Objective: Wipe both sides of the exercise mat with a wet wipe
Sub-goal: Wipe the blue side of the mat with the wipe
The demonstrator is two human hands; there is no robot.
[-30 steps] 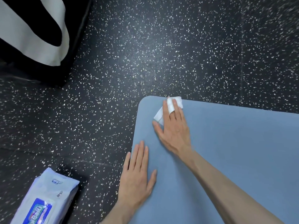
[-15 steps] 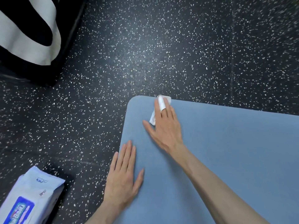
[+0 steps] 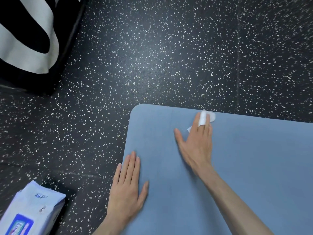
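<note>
Head view, wipes pack (image 3: pixel 32 212) label — blurred, unreadable

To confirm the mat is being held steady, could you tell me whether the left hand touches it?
Touching: the head view shows the left hand lying flat on the mat.

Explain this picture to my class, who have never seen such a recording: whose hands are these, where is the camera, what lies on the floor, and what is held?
No machine here: a person works with bare hands, and a camera worn on the head looks forward and down at them. A blue exercise mat lies on a dark speckled floor. The right hand presses a white wet wipe flat against the mat near its far edge, with part of the wipe wrapped over one finger. The left hand rests flat at the mat's left edge, seemingly steadying it. A pack of wipes lies on the floor at lower left. A black and white object sits at upper left.
</note>
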